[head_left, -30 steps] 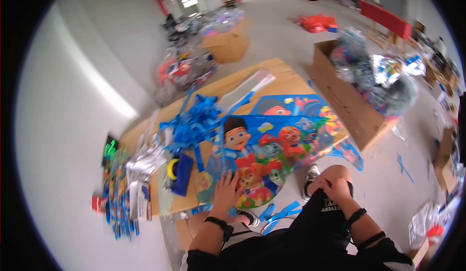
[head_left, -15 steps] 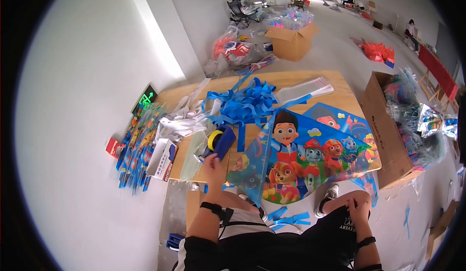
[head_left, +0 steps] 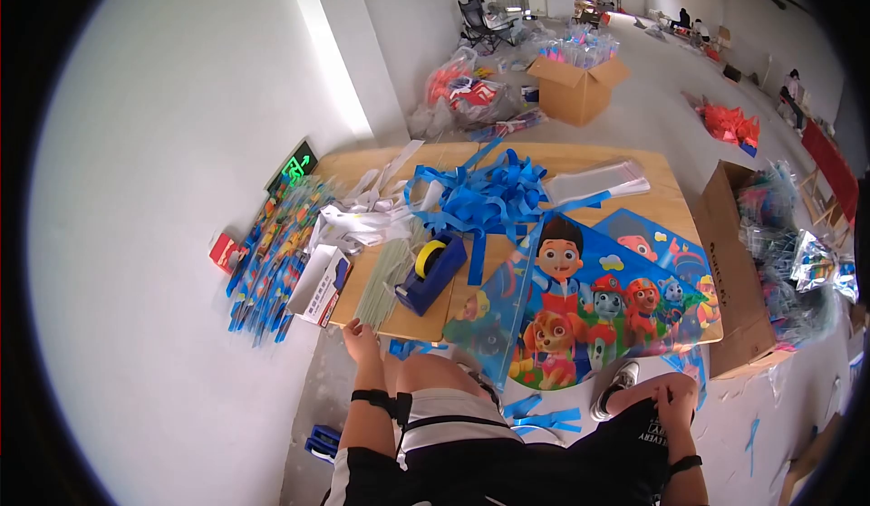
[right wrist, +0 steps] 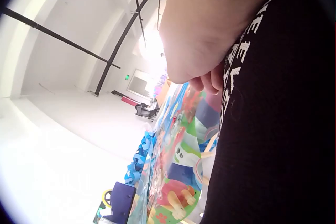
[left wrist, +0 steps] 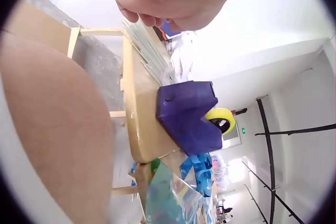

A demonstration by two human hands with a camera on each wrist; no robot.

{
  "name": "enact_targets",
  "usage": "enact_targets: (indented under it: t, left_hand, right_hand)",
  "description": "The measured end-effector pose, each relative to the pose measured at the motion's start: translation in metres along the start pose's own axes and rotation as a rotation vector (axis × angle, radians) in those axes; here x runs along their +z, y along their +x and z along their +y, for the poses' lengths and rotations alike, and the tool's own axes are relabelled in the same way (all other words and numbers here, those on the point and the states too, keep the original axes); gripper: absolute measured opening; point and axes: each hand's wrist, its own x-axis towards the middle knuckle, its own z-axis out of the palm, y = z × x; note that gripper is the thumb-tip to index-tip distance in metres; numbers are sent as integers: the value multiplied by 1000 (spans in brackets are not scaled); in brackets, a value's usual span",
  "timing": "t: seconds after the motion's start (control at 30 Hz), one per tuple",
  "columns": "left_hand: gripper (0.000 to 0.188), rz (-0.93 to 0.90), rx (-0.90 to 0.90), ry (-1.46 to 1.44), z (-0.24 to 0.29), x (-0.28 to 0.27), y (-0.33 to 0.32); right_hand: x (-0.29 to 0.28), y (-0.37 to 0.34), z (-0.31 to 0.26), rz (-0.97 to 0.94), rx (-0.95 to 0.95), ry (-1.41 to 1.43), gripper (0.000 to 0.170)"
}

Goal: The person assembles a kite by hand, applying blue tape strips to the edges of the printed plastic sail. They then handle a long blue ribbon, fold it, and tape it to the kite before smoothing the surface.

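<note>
Resting on the dark shorts (head_left: 625, 441) at lower right, the right hand (head_left: 673, 402) has loosely bent fingers. The left hand (head_left: 362, 341), well apart from it, is at the near ends of the pale sticks (head_left: 384, 279), left of centre on the tabletop (head_left: 671, 202); whether it pinches any, I cannot tell. Just right of them stands 1 blue tape dispenser (head_left: 439, 284) with 1 yellow roll (head_left: 428, 257).
</note>
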Motion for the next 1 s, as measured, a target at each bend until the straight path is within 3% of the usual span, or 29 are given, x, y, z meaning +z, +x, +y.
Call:
enact_targets:
  t: [0.1, 0.17, 0.3, 0.37, 0.5, 0.6, 0.63, 0.7, 0.73, 0.8, 0.9, 0.97, 1.0]
  left_hand:
    - [28, -27, 41, -41, 0, 4, 12]
    - [24, -60, 295, 111, 10, 12, 19]
    - [22, -146, 374, 48, 79, 39, -5]
    - [22, -367, 777, 120, 113, 57, -33]
    - [24, -981, 701, 106, 139, 106, -81]
    - [26, -1114, 581, 214, 135, 155, -99]
    - [26, -1132, 591, 225, 130, 173, -99]
    - [32, -953, 640, 308, 126, 207, -101]
    - [32, -966, 648, 315, 127, 222, -100]
    - [40, -939, 333, 326, 129, 251, -95]
    - [48, -867, 382, 331, 93, 305, -69]
    - [42, -890, 352, 248, 70, 333, -51]
    - [38, -954, 224, 220, 77, 336, -49]
  right_hand:
    - [4, -1, 1, -5, 7, -42, 18]
    - [6, 1, 3, -11, 13, -61, 18]
    - [10, 5, 1, -43, 15, 10, 18]
    - [13, 6, -3, -47, 32, 54, 20]
    - [20, 11, -12, -59, -42, 12, 19]
    - [23, 15, -12, -61, -111, -3, 18]
    - [24, 17, -15, -59, -139, -19, 17]
    - [21, 19, -21, -46, -129, 16, 15]
    - [18, 20, -22, -61, -126, -1, 13]
    - [12, 22, -25, -74, -111, -13, 12]
    - [4, 23, -28, -83, -151, -67, 15]
    - [-1, 25, -30, -50, -211, -74, 12]
    - [-3, 25, -32, -35, -183, -72, 12]
